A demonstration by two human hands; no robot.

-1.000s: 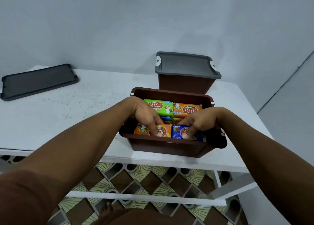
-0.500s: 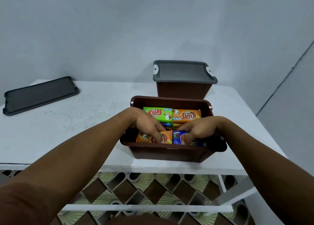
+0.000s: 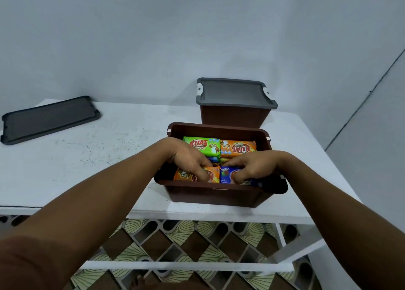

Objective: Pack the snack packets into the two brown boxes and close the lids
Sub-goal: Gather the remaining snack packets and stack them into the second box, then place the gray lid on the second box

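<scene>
While both bare arms reach forward over the white table (image 3: 65, 169), the head view shows the open brown plastic box (image 3: 219, 196) standing near the table's front edge, filled with snack packets. The left hand (image 3: 188, 160) lies inside it with fingers curled down onto the near orange packet (image 3: 183, 175), pressing rather than clearly pinching it. The right hand (image 3: 252, 167) does likewise on the blue packet (image 3: 225, 175) just beside it, fingertips bent onto the wrapper; whether either hand truly grips its packet cannot be told. Behind the hands lie a green packet marked KUAT (image 3: 202, 146) and a second orange packet (image 3: 238, 148), side by side against the far wall of the box. Directly behind this box stands a second brown plastic box (image 3: 234, 117), its grey lid (image 3: 234, 92) seated on top. A loose dark grey flat lid (image 3: 48, 118) rests on the table's far left, well apart from both boxes.
</scene>
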